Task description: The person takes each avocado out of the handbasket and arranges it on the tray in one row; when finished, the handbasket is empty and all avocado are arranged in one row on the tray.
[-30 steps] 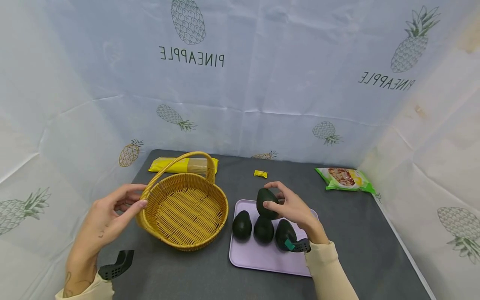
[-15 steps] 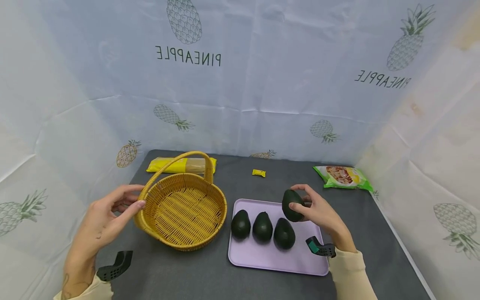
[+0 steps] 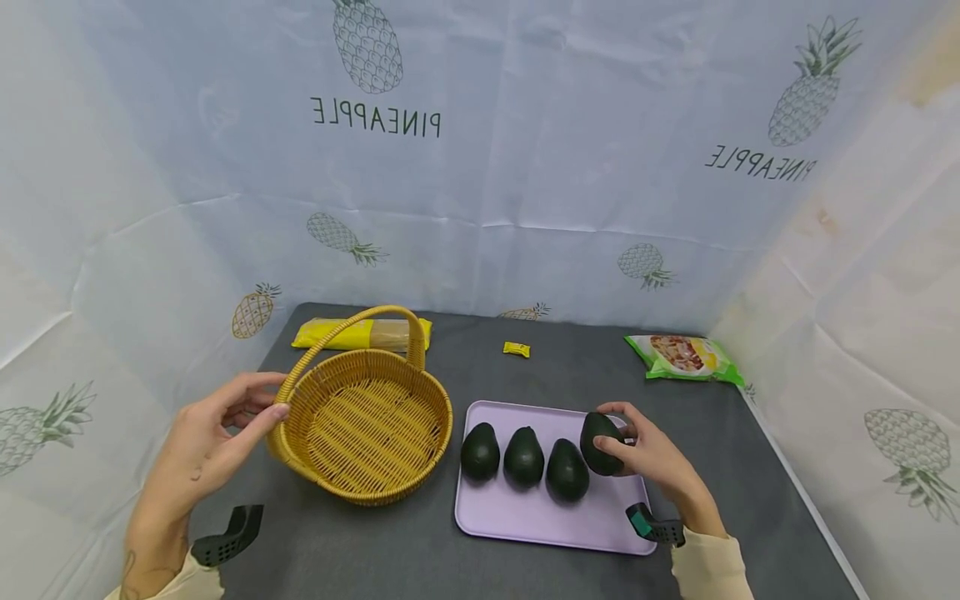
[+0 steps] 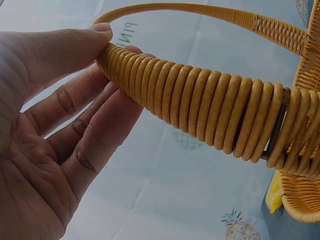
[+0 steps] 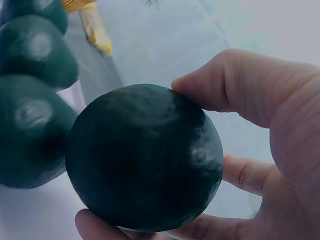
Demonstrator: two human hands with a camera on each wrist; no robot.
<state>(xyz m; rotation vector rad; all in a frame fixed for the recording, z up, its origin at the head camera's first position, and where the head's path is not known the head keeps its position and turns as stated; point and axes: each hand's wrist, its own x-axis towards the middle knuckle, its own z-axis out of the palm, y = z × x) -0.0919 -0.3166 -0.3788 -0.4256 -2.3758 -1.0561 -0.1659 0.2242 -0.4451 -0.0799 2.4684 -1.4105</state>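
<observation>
My left hand pinches the handle of a yellow wicker basket between thumb and fingers; the ribbed handle runs out of the grip in the left wrist view. Nothing lies inside the basket. With thumb and fingers around it, my right hand holds a dark green avocado low over the right part of a lilac tray. Three more avocados stand in a row on the tray, the left one, the middle one and the right one, which is right beside the held avocado.
At the back left, behind the basket, is a yellow pack of noodles. A small yellow wrapped candy lies at the back middle. A green snack bag lies at the back right. Printed cloth walls enclose the grey table.
My right hand has carried the avocado from above the middle one to the right, then down towards the tray beside the right one. The left hand keeps its hold on the handle.
</observation>
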